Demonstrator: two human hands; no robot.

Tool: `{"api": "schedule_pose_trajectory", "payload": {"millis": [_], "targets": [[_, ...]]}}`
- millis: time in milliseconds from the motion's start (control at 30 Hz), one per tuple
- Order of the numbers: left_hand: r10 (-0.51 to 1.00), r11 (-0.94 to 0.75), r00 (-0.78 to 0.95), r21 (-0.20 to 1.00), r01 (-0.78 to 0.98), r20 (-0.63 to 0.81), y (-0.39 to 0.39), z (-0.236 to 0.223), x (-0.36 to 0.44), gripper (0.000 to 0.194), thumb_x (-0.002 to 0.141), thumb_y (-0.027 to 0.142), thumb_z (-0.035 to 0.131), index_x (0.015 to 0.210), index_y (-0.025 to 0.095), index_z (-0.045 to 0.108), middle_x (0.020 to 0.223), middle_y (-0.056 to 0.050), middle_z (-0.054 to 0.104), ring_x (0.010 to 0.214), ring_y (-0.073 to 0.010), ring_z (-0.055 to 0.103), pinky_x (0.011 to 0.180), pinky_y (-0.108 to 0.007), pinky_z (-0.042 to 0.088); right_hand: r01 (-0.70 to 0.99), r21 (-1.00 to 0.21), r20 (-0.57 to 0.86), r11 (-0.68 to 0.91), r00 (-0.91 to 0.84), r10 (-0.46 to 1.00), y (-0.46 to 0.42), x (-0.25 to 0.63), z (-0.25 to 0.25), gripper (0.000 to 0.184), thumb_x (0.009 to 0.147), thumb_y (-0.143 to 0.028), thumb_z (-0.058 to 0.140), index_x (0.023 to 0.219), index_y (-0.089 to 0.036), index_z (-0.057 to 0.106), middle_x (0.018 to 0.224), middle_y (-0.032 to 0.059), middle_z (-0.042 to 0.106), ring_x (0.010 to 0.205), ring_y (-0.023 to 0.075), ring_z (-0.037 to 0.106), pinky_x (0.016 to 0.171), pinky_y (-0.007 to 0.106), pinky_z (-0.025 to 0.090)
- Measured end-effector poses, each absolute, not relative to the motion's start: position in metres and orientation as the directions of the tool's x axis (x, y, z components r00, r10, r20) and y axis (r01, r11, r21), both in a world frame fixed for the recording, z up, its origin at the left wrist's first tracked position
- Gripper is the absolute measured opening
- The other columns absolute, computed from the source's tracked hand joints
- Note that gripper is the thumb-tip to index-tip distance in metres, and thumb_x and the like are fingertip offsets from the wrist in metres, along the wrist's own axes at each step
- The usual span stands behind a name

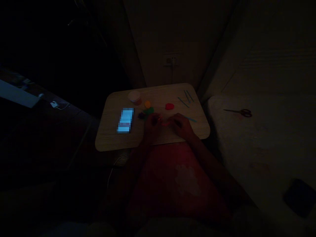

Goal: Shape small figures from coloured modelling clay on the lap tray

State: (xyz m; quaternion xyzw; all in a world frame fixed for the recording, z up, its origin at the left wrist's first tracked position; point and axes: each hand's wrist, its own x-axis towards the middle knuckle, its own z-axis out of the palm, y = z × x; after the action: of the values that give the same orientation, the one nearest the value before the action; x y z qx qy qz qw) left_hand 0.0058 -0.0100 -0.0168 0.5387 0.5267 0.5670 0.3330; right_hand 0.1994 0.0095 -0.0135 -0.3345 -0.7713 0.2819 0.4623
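Over the near edge of a small wooden table, my left hand [151, 126] and my right hand [183, 126] face each other with fingers pinched. Between them runs a thin strip of red modelling clay [166, 124], with an end at each hand's fingertips. Dim light blurs the fine detail of the fingers. Beyond the hands lies a red lump of clay [169, 106]. Close to my left hand are a green lump [148, 110], an orange lump [147, 104] and a dark blue lump [141, 115]. A blue stick [190, 118] lies just past my right hand.
A lit phone [125, 120] rests on the table's [108, 140] left side, with a lidded tub [134, 96] behind it. Several thin blue sticks [187, 96] lie at the back right. Scissors [238, 112] lie on a pale surface to the right. A wall socket [171, 60] holds a plug.
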Motion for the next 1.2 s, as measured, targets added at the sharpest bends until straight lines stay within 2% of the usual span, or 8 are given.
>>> {"api": "schedule_pose_trajectory", "payload": {"millis": [200,433,633,767,967,1200], "targets": [[0.957,-0.194,-0.200,0.977,0.089,0.209,-0.0087,-0.0176,0.0086,0.043,0.080,0.049,0.078,0.107,0.019,0.061,0.088,-0.004,0.071,0.078,-0.0162,0.070,0.070,-0.028,0.057,0.315,-0.717,0.485,0.622,-0.415,0.770,0.0094,0.1972,-0.0140,0.014,0.091,-0.031,0.068,0.095,-0.021,0.077,0.088,0.0064,0.071,0.077,0.0186,0.062,0.072,0.032,0.049],[0.968,-0.231,-0.099,0.973,-0.002,0.230,-0.0096,-0.0136,0.0044,0.049,0.082,0.056,0.074,0.113,0.021,0.059,0.099,-0.008,0.075,0.091,-0.0204,0.074,0.079,-0.031,0.058,0.299,-0.802,0.450,0.517,-0.267,0.852,0.0111,0.1975,-0.0204,0.013,0.088,-0.033,0.073,0.091,-0.022,0.077,0.085,0.0054,0.074,0.076,0.0192,0.066,0.070,0.031,0.050],[0.973,-0.210,-0.084,0.977,0.038,0.213,-0.0116,-0.0105,0.0045,0.041,0.082,0.054,0.075,0.102,0.020,0.062,0.092,-0.006,0.074,0.084,-0.0195,0.072,0.073,-0.030,0.058,0.257,-0.807,0.443,0.532,-0.331,0.833,0.0098,0.1983,-0.0189,0.015,0.084,-0.031,0.075,0.096,-0.022,0.077,0.095,0.0070,0.077,0.083,0.0208,0.069,0.074,0.032,0.052],[0.979,-0.193,-0.073,0.981,-0.011,0.192,-0.0122,-0.0086,0.0039,0.035,0.084,0.051,0.073,0.097,0.020,0.063,0.089,-0.004,0.073,0.074,-0.0158,0.068,0.068,-0.029,0.056,0.274,-0.810,0.433,0.518,-0.317,0.844,0.0088,0.1979,-0.0183,0.014,0.082,-0.029,0.075,0.094,-0.021,0.076,0.092,0.0063,0.076,0.080,0.0197,0.068,0.070,0.030,0.052],[0.986,-0.111,-0.140,0.981,-0.162,0.088,-0.0091,-0.0112,-0.0003,0.040,0.085,0.058,0.068,0.096,0.021,0.059,0.081,-0.003,0.070,0.064,-0.0109,0.062,0.055,-0.023,0.048,0.259,-0.807,0.418,0.531,-0.384,0.823,0.0076,0.1969,-0.0157,0.013,0.085,-0.029,0.070,0.091,-0.019,0.075,0.089,0.0057,0.074,0.074,0.0176,0.065,0.067,0.029,0.050],[0.982,-0.126,-0.154,0.986,-0.107,0.109,-0.0070,-0.0082,0.0013,0.044,0.087,0.065,0.062,0.082,0.022,0.055,0.069,0.000,0.064,0.059,-0.0113,0.061,0.050,-0.023,0.043,0.249,-0.802,0.432,0.544,-0.388,0.814,0.0063,0.1970,-0.0142,0.016,0.089,-0.030,0.066,0.097,-0.020,0.076,0.092,0.0060,0.074,0.078,0.0181,0.066,0.069,0.030,0.050]]}}
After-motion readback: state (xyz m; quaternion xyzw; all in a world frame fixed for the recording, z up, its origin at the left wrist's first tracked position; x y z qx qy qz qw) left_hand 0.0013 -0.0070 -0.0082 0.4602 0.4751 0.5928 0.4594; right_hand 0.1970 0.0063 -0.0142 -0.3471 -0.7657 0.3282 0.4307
